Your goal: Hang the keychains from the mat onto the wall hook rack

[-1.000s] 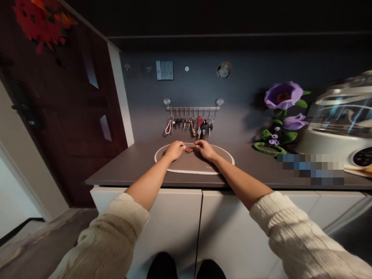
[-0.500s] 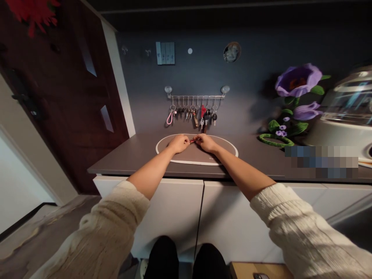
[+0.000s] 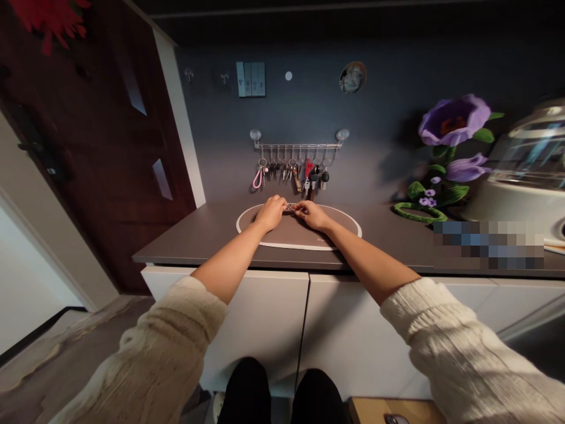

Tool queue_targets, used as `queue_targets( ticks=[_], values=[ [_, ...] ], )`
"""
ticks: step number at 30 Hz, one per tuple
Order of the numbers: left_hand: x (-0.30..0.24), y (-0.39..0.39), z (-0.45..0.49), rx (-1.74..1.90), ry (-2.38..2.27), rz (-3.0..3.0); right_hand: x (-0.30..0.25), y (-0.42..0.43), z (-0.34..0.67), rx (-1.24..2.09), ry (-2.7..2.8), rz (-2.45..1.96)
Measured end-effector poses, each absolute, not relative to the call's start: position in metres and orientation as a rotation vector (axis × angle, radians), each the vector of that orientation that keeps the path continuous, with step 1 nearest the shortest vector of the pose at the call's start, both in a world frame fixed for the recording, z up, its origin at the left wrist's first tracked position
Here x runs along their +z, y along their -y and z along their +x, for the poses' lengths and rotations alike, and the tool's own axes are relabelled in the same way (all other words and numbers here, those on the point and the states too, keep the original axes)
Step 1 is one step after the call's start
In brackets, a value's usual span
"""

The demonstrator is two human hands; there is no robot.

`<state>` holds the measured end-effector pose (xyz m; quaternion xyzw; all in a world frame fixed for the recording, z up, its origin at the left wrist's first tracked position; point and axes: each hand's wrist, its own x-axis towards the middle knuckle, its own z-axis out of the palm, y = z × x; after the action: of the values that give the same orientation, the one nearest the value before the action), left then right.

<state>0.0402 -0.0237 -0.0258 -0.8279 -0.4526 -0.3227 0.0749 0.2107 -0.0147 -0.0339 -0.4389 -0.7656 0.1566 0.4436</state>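
Over the oval brown mat with a pale rim, my two hands meet close together. The fingers of my left hand are closed in a pinch at one end of a small thin shiny piece. At its other end, the fingers of my right hand pinch too. The piece is too small and too covered by fingers to name. Just behind, on the wall, a clear hook rail carries several key bunches, including a pink loop strap and a red cord.
The mat lies on a dark countertop above white cabinet doors. Purple artificial flowers and a white domed appliance stand at the right. A dark red door is at the left, and a cardboard box sits below.
My left hand has lifted and shifted slightly away from me and to the right. The small piece between the hands has changed its tilt. My right hand has risen a little.
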Motion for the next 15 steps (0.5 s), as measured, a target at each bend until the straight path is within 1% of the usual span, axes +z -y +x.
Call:
queue_targets(
  ticks=[11,15],
  values=[
    [-0.021,0.024,0.040,-1.183,1.325,-2.425,-0.028,0.022,0.205,0.397,1.847,-0.959],
    [-0.020,0.024,0.042,-1.287,1.343,-2.426,-0.026,0.026,0.202,0.466,1.826,-0.909]
  ],
)
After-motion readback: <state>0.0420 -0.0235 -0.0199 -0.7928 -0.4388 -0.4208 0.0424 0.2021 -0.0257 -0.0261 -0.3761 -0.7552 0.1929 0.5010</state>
